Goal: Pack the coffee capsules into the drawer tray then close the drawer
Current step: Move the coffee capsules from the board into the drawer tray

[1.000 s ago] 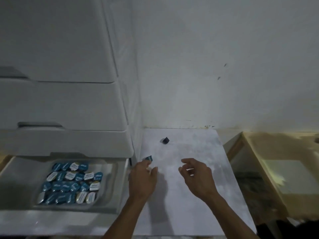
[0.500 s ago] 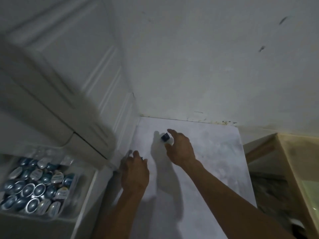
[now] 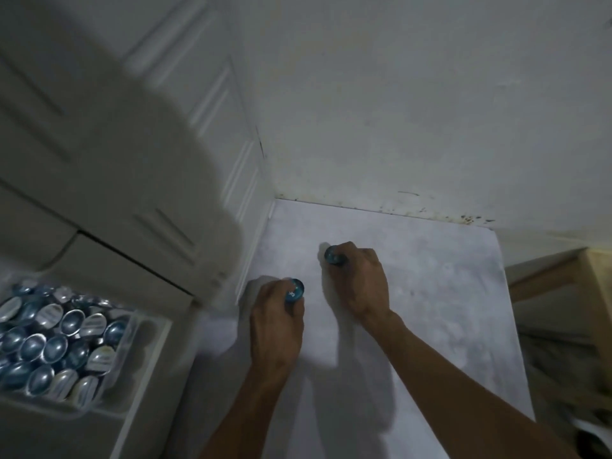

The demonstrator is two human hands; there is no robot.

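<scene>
Now two hands, each grip clamped on one capsule: left hand [image 3: 276, 321] holds blue capsule [image 3: 294, 289] (right hand [image 3: 359, 286] second capsule [image 3: 332, 254]).

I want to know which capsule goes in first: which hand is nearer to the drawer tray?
Left. The left hand holds its capsule just right of the drawer tray; the right hand holds another capsule further right.

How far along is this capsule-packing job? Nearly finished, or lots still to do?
Nearly finished, it seems. The clear tray in the open drawer already holds many capsules. The left hand grips one blue capsule, the right hand another capsule, above the grey surface, which shows no others. Left: put both in, close the drawer.
</scene>
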